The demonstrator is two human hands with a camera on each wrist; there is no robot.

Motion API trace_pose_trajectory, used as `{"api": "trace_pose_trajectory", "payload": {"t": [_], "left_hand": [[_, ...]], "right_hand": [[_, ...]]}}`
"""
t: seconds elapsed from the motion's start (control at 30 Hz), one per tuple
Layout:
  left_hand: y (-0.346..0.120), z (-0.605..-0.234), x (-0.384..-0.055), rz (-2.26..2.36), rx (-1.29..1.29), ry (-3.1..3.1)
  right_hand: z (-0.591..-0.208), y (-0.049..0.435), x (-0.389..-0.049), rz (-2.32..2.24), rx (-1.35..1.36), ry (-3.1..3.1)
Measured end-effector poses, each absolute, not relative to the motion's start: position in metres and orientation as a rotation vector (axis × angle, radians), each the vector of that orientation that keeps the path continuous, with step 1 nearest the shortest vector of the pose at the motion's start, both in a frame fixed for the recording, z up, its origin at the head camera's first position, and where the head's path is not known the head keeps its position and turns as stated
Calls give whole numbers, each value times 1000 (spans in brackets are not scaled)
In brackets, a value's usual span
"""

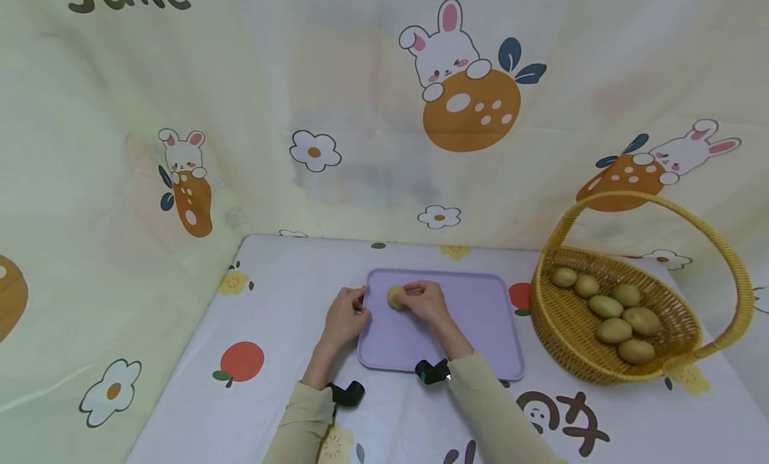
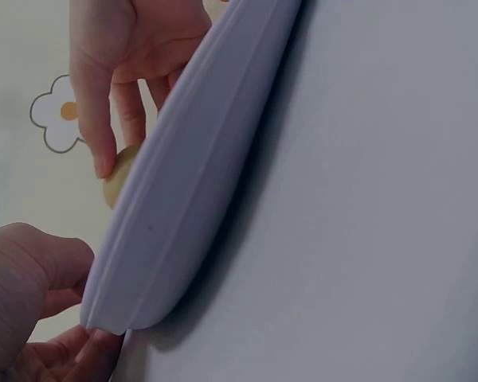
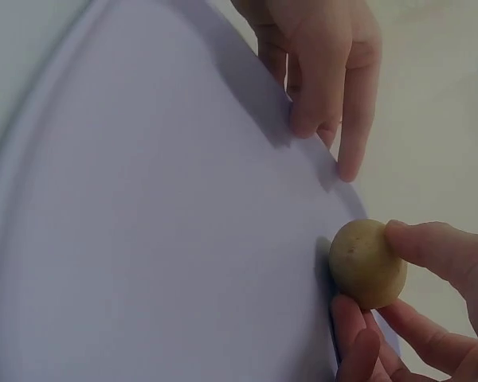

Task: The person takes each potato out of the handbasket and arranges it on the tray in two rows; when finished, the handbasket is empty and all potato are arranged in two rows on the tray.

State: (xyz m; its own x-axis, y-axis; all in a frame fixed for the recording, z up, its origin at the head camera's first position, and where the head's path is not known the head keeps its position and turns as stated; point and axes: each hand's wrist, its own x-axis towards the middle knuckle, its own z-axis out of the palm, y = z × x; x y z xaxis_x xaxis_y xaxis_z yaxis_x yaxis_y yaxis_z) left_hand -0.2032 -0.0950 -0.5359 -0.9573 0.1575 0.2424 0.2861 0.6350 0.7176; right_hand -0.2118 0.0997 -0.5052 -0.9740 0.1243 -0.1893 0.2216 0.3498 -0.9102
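On the patterned tablecloth lies a lilac tray (image 1: 474,317). My left hand (image 1: 345,318) holds its left rim, with the thumb and fingers about the edge in the left wrist view. Over the tray's upper left part, my right hand (image 1: 426,302) pinches a small round potato (image 1: 394,298) between thumb and fingers. The right wrist view shows the potato's (image 3: 366,264) yellow-brown skin close to the tray's surface; whether it touches is unclear. Part of it is hidden behind the rim in the left wrist view.
Right of the tray stands a woven basket (image 1: 559,340) with a tall arched handle (image 1: 734,264) and several potatoes (image 1: 614,330) inside. A rabbit-print cloth (image 1: 366,83) hangs behind the table. Dark wrist devices (image 1: 432,372) sit near both cuffs.
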Motion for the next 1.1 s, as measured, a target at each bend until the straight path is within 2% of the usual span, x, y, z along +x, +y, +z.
{"api": "trace_pose_trajectory", "payload": {"t": [1.1], "left_hand": [[-96,-534,-204,-1226,-387,-2709]], "right_hand": [[-502,105,-213,-1767,290,2452]]}}
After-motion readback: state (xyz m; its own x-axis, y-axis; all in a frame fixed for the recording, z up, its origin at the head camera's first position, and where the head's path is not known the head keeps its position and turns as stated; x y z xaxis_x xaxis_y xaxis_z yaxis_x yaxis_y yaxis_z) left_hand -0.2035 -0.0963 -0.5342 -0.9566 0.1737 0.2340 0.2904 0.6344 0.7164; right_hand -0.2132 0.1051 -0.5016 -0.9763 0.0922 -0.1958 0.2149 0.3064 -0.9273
